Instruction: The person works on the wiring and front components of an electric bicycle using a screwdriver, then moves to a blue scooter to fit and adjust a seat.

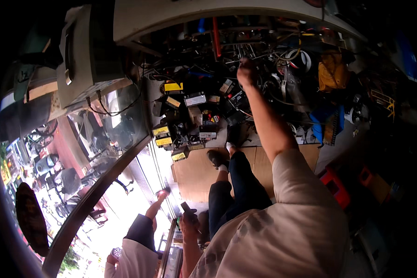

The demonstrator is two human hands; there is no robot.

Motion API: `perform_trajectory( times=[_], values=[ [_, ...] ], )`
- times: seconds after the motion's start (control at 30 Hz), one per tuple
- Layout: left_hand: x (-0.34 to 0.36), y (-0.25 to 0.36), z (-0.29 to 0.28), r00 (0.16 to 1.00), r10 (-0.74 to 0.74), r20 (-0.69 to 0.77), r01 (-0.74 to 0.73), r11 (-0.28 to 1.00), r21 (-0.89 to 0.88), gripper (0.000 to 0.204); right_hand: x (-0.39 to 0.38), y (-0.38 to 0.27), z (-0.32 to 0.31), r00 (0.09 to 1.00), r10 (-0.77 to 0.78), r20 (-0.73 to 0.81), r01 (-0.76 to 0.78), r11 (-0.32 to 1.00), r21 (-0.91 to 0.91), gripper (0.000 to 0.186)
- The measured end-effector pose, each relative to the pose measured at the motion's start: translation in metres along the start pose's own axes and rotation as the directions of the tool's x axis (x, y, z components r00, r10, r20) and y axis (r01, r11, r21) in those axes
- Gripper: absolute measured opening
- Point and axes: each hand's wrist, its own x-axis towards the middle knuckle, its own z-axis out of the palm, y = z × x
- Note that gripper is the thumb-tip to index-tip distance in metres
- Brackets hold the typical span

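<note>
Bare right hand (pixel 247 75) extended to the tangled heap of dark metal tools and cables (pixel 259 52); nothing is clearly seen lifted out.
The heap lies below the broad, pale-grey bench (pixel 208 15), where the right hand is held at its near part; the fingers seem curled, but whether anything is pinched cannot be told in the shadow. In the bare left hand (pixel 188 227), low beside the body, a dark, slim, oblong object (pixel 187 209) is gripped. The work is judged to be at its reaching stage: no piece is plainly raised, and the lifting clear of any piece is judged undone. The black, box-shaped batteries with yellow and pale labels (pixel 195 99), loosely grouped on the floor, are held by neither hand.
</note>
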Motion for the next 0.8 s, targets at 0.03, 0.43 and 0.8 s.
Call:
perform_trajectory(
  times=[0.03, 0.43, 0.8],
  values=[
    [0.004, -0.003, -0.003, 1.0, 0.017, 0.001, -0.017, 0.999, 0.048, 0.024, 0.027, 0.009, 0.007, 0.994, -0.011, -0.108, 0.028, 0.986, 0.161, 0.024],
    [0.029, 0.012, 0.041, 0.999, 0.022, 0.034, -0.025, 0.995, 0.101, 0.019, 0.065, -0.047, -0.019, 0.987, -0.131, -0.094, 0.148, 0.966, 0.213, 0.042],
    [0.06, 0.179, 0.184, 0.772, 0.61, 0.176, -0.536, 0.478, 0.695, 0.03, -0.202, -0.176, -0.232, 0.619, -0.004, 0.785, -0.537, 0.728, 0.427, 0.035]
  ],
)
